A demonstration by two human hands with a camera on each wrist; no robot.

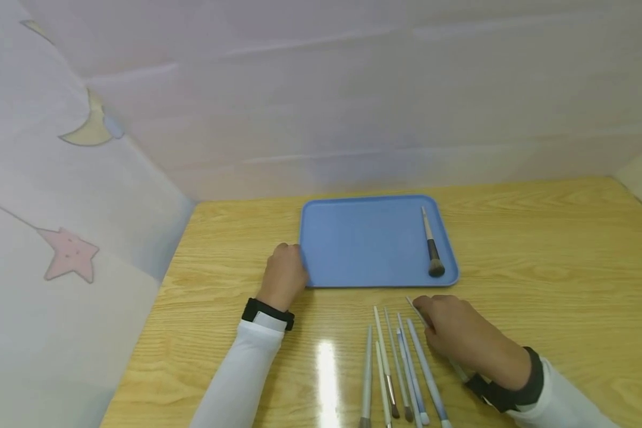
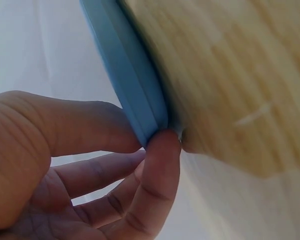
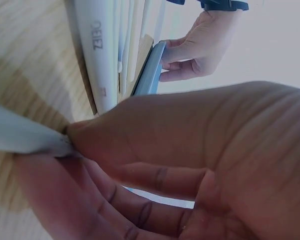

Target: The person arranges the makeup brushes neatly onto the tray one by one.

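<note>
A blue tray (image 1: pixel 353 244) lies on the wooden table, and one dark-bristled makeup brush (image 1: pixel 432 246) rests along its right side. My left hand (image 1: pixel 294 255) pinches the tray's front left corner; in the left wrist view the thumb and a finger (image 2: pixel 159 150) close on the tray's rim (image 2: pixel 135 95). In front of the tray, my right hand (image 1: pixel 422 309) pinches a pale brush (image 1: pixel 413 304) lying on the table. The right wrist view shows that handle (image 3: pixel 25 137) caught between thumb and fingers. A row of several pale blue and white brushes (image 1: pixel 396 368) lies just left of this hand.
Pale cloth walls with a moon and a star close off the left and the back. The wooden tabletop (image 1: pixel 540 267) stretches to the right of the tray. In the right wrist view the brush row (image 3: pixel 102 55) and the tray's edge (image 3: pixel 149 70) lie beyond my fingers.
</note>
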